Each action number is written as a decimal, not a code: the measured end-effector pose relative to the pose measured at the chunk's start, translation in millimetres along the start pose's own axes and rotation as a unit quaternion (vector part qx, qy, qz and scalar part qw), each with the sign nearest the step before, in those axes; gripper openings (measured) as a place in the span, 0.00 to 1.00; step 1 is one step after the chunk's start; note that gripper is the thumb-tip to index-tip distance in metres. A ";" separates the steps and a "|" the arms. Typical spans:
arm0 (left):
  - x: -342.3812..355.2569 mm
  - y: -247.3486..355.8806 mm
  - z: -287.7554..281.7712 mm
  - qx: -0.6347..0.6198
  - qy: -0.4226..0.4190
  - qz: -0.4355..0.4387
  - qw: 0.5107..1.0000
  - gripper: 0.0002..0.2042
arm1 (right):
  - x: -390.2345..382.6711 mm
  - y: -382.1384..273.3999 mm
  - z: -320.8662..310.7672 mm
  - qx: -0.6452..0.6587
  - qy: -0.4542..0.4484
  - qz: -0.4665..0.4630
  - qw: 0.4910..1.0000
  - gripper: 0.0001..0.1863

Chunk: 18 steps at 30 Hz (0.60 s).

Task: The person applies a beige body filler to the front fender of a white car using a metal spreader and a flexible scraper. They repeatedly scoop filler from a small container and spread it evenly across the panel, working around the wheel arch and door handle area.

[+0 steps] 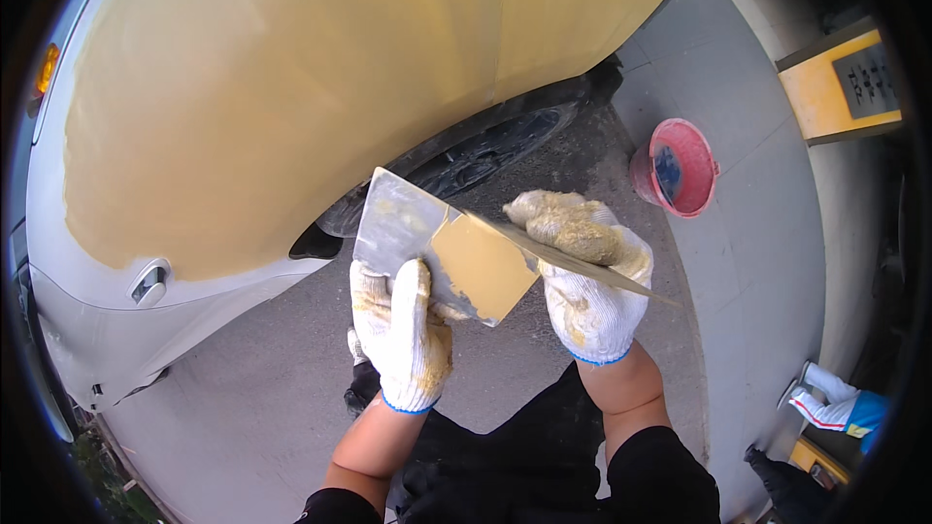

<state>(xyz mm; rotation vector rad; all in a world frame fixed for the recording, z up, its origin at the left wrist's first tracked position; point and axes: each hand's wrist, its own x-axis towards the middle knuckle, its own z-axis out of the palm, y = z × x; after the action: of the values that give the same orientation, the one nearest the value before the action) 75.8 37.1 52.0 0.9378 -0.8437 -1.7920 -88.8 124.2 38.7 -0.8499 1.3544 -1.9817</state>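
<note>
My left hand (403, 335), in a stained white knit glove, grips a flat grey metal putty board (396, 216) by its lower edge. Smooth tan putty (482, 267) covers the board's right part. A thin spreader (568, 260), seen nearly edge-on, is in my closed right hand (592, 296), whose glove is caked with tan putty. The spreader's left end meets the board's upper edge beside the putty. Beyond both hands is a silver car panel (282, 97) with a broad tan coat on it.
The car's dark wheel (485, 150) shows under the panel. A red bucket (641, 175) with dark contents stands on the pavement to the right. A yellow-framed block (811, 92) lies farther right. At the lower right are a person's white-trousered legs (830, 398) and another dark-clothed limb (786, 480).
</note>
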 end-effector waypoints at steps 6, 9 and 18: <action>-8.9 30.4 10.0 -0.063 0.025 0.065 0.996 0.18 | 30.2 -70.1 -27.7 -0.333 -0.213 -0.139 0.908 0.20; -11.2 42.2 4.5 -0.012 0.067 0.086 0.994 0.16 | 39.0 -93.3 -30.7 -0.472 -0.146 -0.257 0.831 0.23; -7.2 75.0 32.6 0.071 0.072 0.158 0.982 0.12 | 50.2 -122.7 22.4 -0.498 -0.300 -0.379 0.720 0.20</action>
<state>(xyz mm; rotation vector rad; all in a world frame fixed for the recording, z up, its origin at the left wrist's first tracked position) 80.0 22.6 132.7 0.9525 -0.9787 -1.3894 -116.5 111.4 169.6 -2.6173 1.7437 -0.9853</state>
